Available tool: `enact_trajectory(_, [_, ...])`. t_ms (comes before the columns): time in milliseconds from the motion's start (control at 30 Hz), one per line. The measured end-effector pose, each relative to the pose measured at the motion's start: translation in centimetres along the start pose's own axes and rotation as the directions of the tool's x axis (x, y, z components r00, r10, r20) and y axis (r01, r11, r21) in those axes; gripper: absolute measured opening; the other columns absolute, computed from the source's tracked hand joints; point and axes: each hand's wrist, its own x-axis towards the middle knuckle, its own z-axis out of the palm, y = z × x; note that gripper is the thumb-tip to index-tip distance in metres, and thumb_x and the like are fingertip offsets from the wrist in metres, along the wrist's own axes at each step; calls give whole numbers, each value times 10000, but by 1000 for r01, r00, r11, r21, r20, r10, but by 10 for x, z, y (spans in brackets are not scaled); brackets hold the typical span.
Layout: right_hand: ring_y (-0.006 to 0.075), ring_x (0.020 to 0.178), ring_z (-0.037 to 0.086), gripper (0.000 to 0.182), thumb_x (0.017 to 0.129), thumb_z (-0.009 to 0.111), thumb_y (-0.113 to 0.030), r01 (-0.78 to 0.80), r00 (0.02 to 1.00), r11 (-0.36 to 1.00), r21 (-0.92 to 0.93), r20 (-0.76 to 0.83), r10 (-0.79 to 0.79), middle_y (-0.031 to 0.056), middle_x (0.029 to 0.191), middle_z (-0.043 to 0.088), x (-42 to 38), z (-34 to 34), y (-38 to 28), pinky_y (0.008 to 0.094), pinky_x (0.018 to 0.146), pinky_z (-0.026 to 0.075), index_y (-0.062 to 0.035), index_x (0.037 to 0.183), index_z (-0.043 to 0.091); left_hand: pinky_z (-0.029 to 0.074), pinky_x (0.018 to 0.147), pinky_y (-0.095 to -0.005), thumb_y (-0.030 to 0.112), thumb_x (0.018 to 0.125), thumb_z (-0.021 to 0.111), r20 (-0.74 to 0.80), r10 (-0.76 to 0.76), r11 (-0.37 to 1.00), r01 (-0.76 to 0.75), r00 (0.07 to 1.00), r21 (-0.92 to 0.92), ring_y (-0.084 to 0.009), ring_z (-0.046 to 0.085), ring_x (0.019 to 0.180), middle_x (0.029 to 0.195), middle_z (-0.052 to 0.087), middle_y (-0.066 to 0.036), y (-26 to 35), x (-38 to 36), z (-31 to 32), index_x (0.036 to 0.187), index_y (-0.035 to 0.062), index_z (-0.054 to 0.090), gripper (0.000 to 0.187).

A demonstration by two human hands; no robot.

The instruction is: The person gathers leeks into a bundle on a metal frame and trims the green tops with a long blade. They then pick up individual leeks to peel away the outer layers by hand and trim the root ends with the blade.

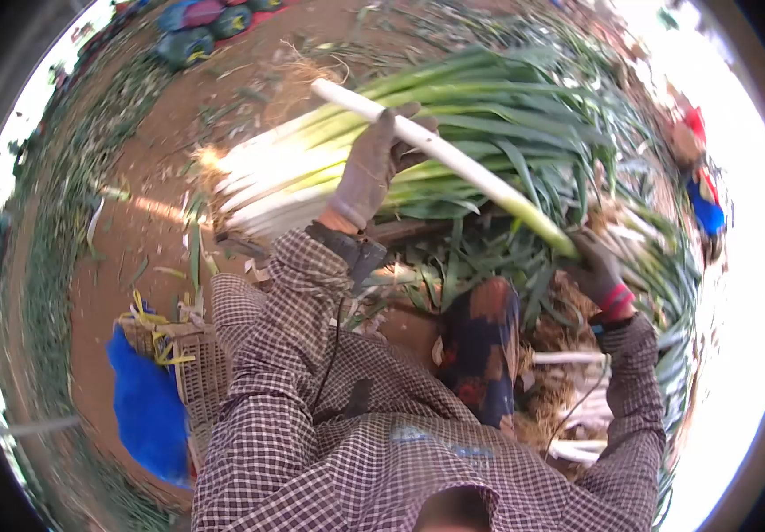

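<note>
A long leek (466, 162) slants across in front of me, its roots at the upper left and its green end at the lower right. My left hand (369, 168), in a grey glove, is closed around the white shank near the root end. At the other end, my right hand (597, 269), gloved with a red band at the wrist, grips the green part. Behind and below the held leek lies a large pile of leeks (285, 168), white ends to the left and green leaves to the right.
More leeks with rooty ends (568, 390) lie by my right knee. On the left stand a woven basket (200, 368) with yellow ties and a blue bag (143, 408). Full sacks (192, 40) sit at the far upper left. Leaf scraps litter the soil.
</note>
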Motion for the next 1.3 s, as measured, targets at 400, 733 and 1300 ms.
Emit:
enact_trajectory(400, [237, 862, 638, 469, 891, 660, -170, 253, 935, 770, -585, -56, -349, 64, 1025, 611, 292, -140, -90, 375, 747, 501, -245, 1344, 564, 326, 1099, -478, 391, 982, 444, -254, 163, -366, 297, 953, 882, -306, 445, 1318, 1427, 493, -100, -8, 87, -198, 1372, 192, 530, 446])
enact_trajectory(733, [320, 1000, 621, 529, 850, 672, -99, 512, 859, 735, -445, 291, -421, 131, 1136, 607, 443, 73, -78, 398, 871, 497, -225, 1353, 568, 294, 1112, -461, 358, 910, 570, -167, 391, -167, 249, 905, 954, -248, 559, 1146, 1166, 653, -61, -36, 76, -214, 1163, 198, 681, 319])
enact_trajectory(1300, [363, 1163, 583, 448, 949, 495, -308, 416, 813, 809, -415, 568, -126, 209, 1257, 610, 458, 124, -99, 428, 1005, 439, -137, 1361, 537, 418, 1023, -415, 201, 913, 564, -113, 310, 4, 117, 944, 993, -337, 565, 1149, 1196, 644, -149, 8, 62, -286, 1185, 107, 660, 304])
